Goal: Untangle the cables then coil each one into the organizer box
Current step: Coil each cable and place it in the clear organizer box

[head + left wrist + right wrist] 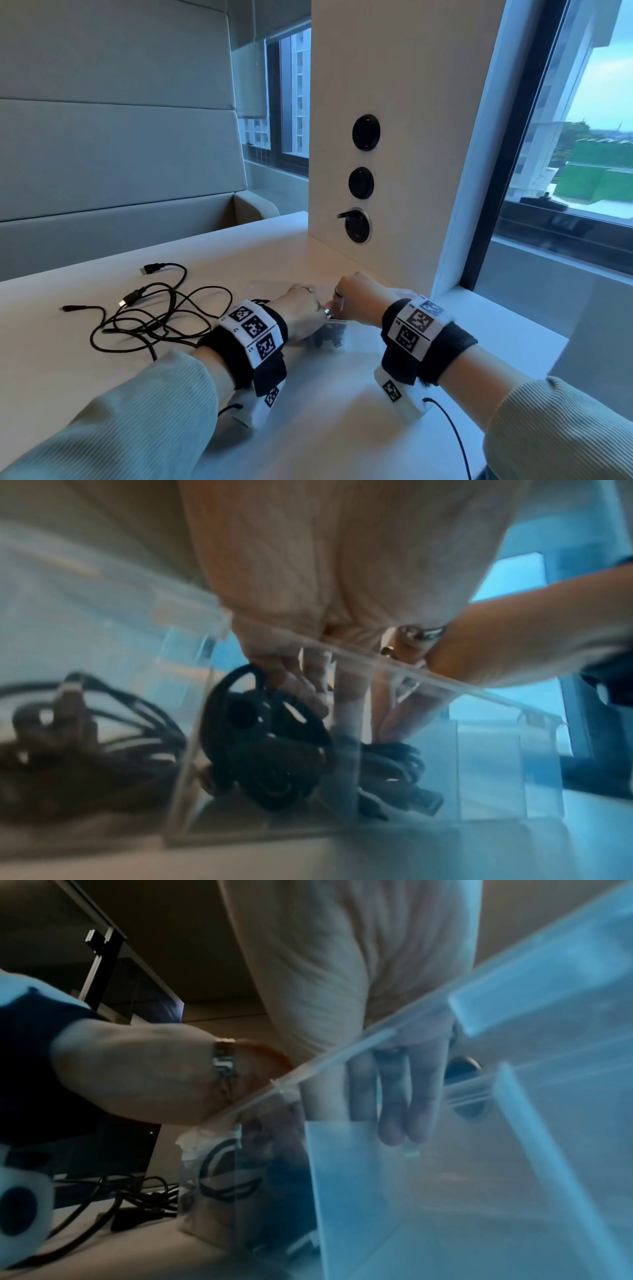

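Observation:
A clear organizer box point(339, 334) stands mid-table, and both hands reach down into it. My left hand point(301, 315) curls its fingers point(284, 674) round a coiled black cable point(263, 737) in one compartment. My right hand point(356, 298) pokes straight fingers point(394, 1104) into the neighbouring compartment, just above a second coiled black cable point(394, 767). A loose tangle of black cables point(154, 315) with several plugs lies on the table left of the box.
A white wall panel point(394, 137) with round sockets rises just behind the box, and a plug sticks out of the lowest socket point(358, 226). A window sill runs to the right. A thin black wire point(452, 431) trails from my right wristband.

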{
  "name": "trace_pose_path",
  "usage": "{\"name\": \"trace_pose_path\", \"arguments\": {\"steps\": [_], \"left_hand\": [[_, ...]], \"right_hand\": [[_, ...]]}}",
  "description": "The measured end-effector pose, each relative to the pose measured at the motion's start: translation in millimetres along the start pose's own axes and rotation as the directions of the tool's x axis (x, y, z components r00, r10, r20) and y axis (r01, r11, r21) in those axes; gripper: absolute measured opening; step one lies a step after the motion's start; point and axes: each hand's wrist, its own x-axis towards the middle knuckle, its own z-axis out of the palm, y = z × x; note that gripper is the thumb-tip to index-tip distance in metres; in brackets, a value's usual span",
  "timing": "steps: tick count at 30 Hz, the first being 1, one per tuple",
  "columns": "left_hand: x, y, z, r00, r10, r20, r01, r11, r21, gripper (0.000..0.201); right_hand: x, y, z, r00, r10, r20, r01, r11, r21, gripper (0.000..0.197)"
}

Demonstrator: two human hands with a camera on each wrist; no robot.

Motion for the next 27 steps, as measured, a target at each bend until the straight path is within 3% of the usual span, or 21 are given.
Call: {"name": "trace_pose_path", "arguments": {"steps": [4,13,17,21,23,25,27], "left_hand": [[-6,-3,2,0.991,0.053,0.122,-0.068,0.99,0.121,0.073],[-14,0,-3,0.966,0.066,0.251,-0.142,0.943,0.299,0.058],[-29,-22,-11,0.974,0.219,0.057,-0.226,0.96,0.164,0.048],[-54,-60,-38,0.973,0.22,-0.075,-0.22,0.976,0.009,0.048],[-69,-81,-55,0.969,0.151,-0.195,-0.159,0.987,-0.023,0.031],[-83,-109,-71,0.953,0.019,-0.303,-0.009,0.999,0.036,0.009],[-96,-139,-82,0.95,-0.136,-0.281,0.181,0.974,0.14,0.005]], "right_hand": [[6,1,0,0.999,-0.031,0.041,0.032,0.999,-0.023,0.027],[-16,8,0,0.999,-0.017,-0.035,0.023,0.979,0.203,0.025],[-51,1,1,0.987,-0.019,-0.158,0.052,0.977,0.205,0.03],[-70,-9,3,0.975,-0.022,-0.22,0.063,0.981,0.182,0.03],[-67,-11,4,0.974,-0.023,-0.227,0.056,0.989,0.14,0.028],[-65,-12,5,0.977,-0.008,-0.211,0.036,0.991,0.128,0.028],[-65,-15,2,0.979,0.018,-0.202,0.007,0.993,0.121,0.03]]}}
